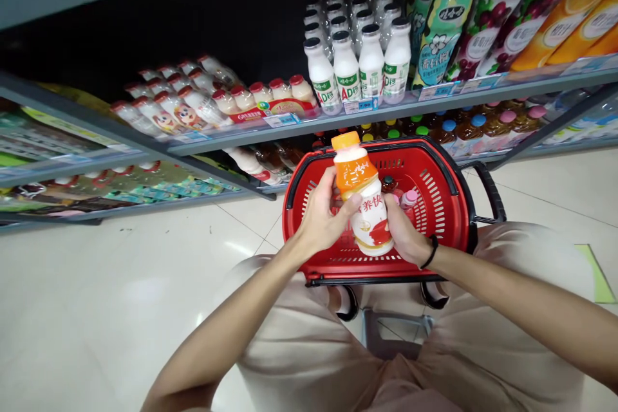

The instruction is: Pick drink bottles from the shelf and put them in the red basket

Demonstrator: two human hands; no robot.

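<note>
Between my two hands is a white drink bottle (371, 219) with an orange cap and an orange-and-white label. It tilts slightly to the left above a red shopping basket (432, 206). My left hand (324, 214) grips the bottle's left side, its thumb across the front of the label. My right hand (404, 232), with a black band at the wrist, holds the lower right side; its far fingers are hidden behind the bottle. Inside the basket lie small bottles with pink caps (409, 198) and a dark-capped one (387, 184), partly covered by my right hand.
Ahead is a grey shelf (415, 106) with white milk-drink bottles (346, 71), red-capped packs (270, 95), a green bottle (447, 19) and juice bottles (550, 19). More bottles (476, 125) line the lower shelf. The basket's black handle (490, 190) juts right. A grey stool (386, 335) is below me.
</note>
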